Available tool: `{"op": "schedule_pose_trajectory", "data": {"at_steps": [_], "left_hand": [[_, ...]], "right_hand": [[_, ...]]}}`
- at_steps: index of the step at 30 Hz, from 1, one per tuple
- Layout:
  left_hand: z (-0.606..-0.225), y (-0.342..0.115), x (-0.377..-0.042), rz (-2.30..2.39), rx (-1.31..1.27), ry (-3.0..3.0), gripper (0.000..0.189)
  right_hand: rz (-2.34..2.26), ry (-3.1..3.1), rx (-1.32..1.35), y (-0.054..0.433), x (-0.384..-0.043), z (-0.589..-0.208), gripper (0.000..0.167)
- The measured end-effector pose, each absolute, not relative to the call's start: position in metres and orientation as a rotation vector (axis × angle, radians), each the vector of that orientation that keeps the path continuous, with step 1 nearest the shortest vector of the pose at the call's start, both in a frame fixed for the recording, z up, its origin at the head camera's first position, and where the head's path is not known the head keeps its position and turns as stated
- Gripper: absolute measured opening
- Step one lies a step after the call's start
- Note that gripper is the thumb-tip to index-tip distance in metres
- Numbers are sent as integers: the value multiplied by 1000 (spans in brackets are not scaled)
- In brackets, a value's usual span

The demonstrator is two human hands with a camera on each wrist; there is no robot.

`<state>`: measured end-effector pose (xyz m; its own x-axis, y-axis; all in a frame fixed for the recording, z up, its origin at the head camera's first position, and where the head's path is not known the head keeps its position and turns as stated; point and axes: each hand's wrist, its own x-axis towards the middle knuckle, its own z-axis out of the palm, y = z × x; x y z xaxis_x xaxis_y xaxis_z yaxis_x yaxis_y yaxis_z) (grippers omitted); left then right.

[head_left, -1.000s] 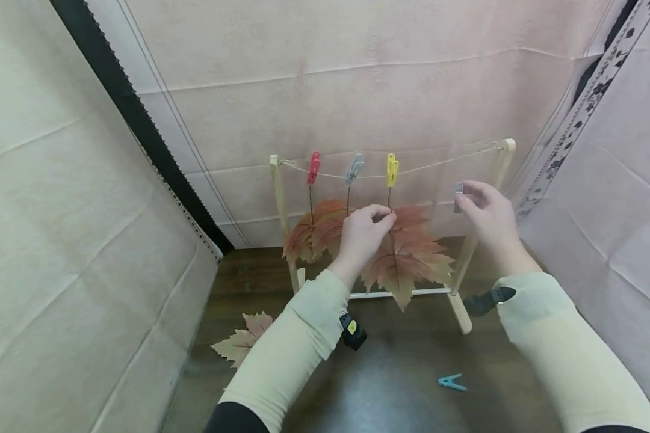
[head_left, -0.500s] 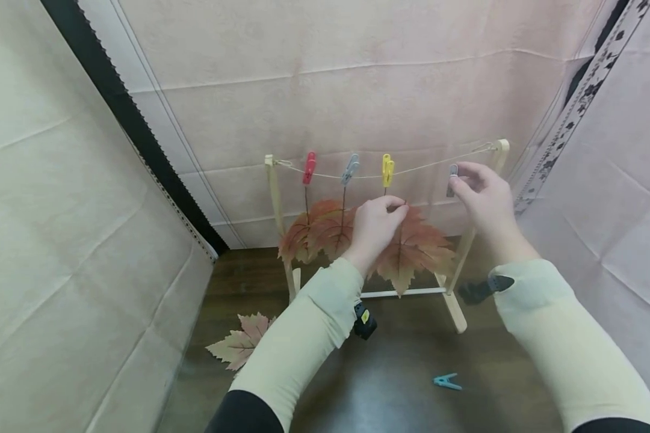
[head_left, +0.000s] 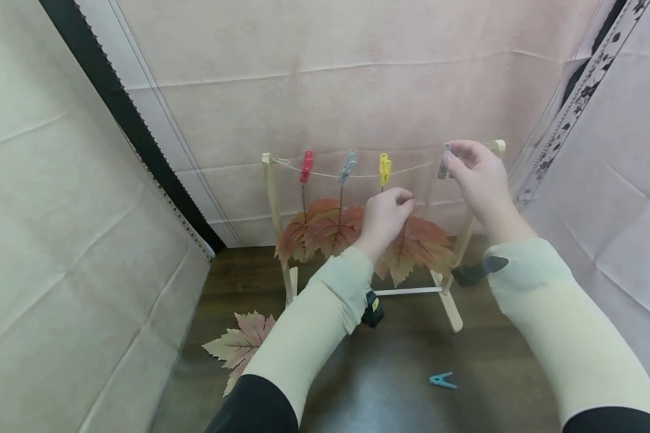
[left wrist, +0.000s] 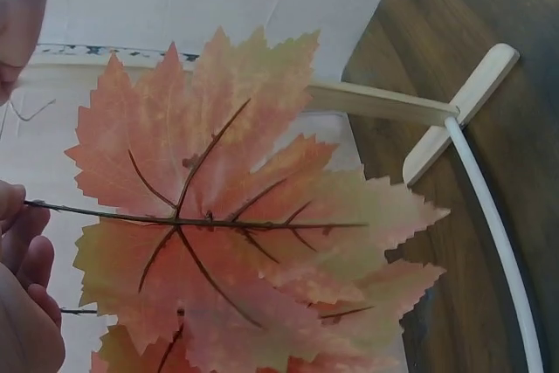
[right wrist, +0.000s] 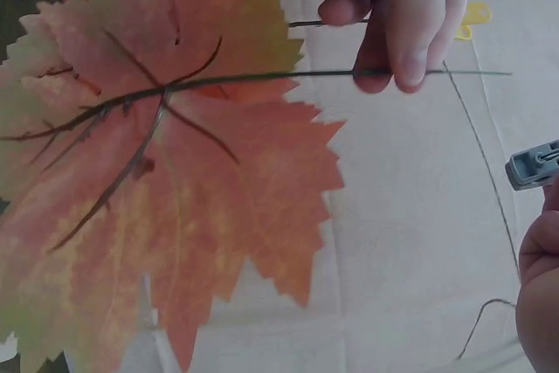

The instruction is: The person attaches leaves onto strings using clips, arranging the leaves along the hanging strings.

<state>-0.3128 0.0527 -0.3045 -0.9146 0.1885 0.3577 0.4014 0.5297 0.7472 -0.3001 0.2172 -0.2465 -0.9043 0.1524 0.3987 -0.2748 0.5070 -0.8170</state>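
In the head view my left hand (head_left: 387, 218) pinches the thin stem (right wrist: 297, 74) of an orange-red artificial maple leaf (head_left: 421, 243), just below the string (head_left: 322, 174). The stem's tip sticks out past the fingertips and crosses the string in the right wrist view. My right hand (head_left: 481, 177) pinches a grey clothespin (head_left: 445, 161) beside the string, right of the left hand. Red (head_left: 306, 167), light blue (head_left: 347, 168) and yellow (head_left: 384, 168) clothespins sit on the string. Leaves (head_left: 330, 231) hang beneath them, partly hidden by the left hand and the held leaf.
The string runs between two wooden posts (head_left: 272, 198) joined low down by a white bar (head_left: 411, 291). A blue clothespin (head_left: 443, 380) lies on the dark wooden table (head_left: 390, 367). Another maple leaf (head_left: 238, 346) lies at the left, partly under the left arm. Pale cloth surrounds the space.
My left hand has moved right and slightly up, with the leaf's stem still pinched. The right hand has raised the grey clothespin to about the string's height.
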Motion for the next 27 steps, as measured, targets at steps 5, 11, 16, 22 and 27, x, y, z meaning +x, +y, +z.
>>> {"op": "schedule_pose_trajectory", "data": {"at_steps": [5,11,16,22,27], "left_hand": [[-299,57,-318,-1283,-440,-2528,17],[-296,64,-323,-1257,-389,-2570,19],[-296,70,-324,-1277,-361,-2548,19],[-295,76,-326,-1287,-340,-2531,18],[-293,81,-327,-1372,-297,-2514,16]], "right_hand": [[1408,-2336,138,214,-307,-239,45],[1395,-2401,138,212,-311,-229,48],[1412,-2453,133,208,-311,-223,49],[1449,-2434,145,207,-315,-221,45],[1483,-2407,162,208,-317,-221,38]]}}
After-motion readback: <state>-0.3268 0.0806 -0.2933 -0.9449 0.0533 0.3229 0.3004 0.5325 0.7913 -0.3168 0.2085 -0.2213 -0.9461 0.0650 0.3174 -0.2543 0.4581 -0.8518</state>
